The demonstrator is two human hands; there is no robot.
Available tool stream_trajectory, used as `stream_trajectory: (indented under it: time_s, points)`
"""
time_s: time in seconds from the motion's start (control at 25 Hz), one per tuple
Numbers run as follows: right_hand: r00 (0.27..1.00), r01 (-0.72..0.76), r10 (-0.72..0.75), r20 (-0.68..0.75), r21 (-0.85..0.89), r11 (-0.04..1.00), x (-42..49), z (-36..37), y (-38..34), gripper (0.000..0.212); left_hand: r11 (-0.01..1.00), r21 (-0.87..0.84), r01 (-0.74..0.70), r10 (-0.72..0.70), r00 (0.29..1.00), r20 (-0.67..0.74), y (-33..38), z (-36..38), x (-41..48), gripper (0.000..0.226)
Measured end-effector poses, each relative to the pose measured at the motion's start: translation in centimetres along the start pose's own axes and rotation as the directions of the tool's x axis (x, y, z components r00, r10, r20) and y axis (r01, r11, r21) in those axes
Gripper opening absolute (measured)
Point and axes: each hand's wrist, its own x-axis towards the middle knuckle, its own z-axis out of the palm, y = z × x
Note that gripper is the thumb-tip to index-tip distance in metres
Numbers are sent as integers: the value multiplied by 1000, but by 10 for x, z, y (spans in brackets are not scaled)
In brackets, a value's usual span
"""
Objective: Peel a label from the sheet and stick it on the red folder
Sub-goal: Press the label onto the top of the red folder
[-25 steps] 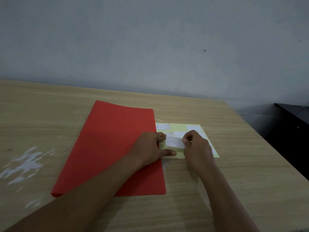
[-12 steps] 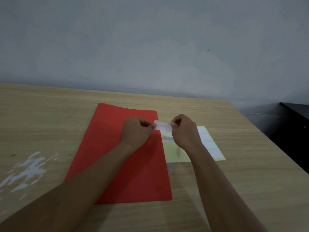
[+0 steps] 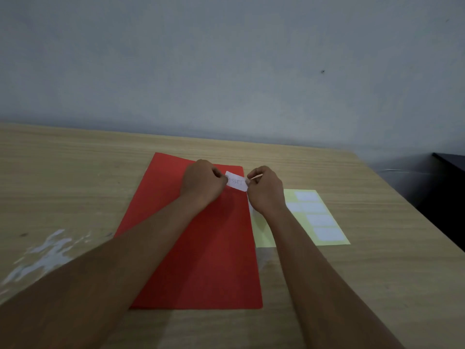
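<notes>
A red folder (image 3: 201, 250) lies flat on the wooden table, long side running away from me. A white label (image 3: 236, 182) with handwritten letters is stretched between both hands over the folder's far right corner. My left hand (image 3: 202, 181) pinches its left end and my right hand (image 3: 265, 188) pinches its right end. Whether the label touches the folder I cannot tell. The yellow label sheet (image 3: 314, 217) lies to the right of the folder, with several white labels on it, partly hidden by my right forearm.
The wooden table (image 3: 352, 285) ends at a grey wall at the back and has an edge on the right. A dark piece of furniture (image 3: 448, 182) stands beyond that right edge. White smears (image 3: 42, 255) mark the table at the left.
The label came off the yellow sheet, held by both hands, and has been carried left and away from me to the folder's far right corner.
</notes>
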Motion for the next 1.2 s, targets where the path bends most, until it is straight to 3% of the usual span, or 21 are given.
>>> stream_trajectory:
  time_s: [0.48,1.2]
  points:
    - [996,-22,25,-85,39,999,19,21,3,17,996,15,83,-83,997,7,-15,17,31,10]
    - [990,20,-31,-138,-78,997,19,27,3,14,999,-23,35,-36,997,-61,-26,22,24,10]
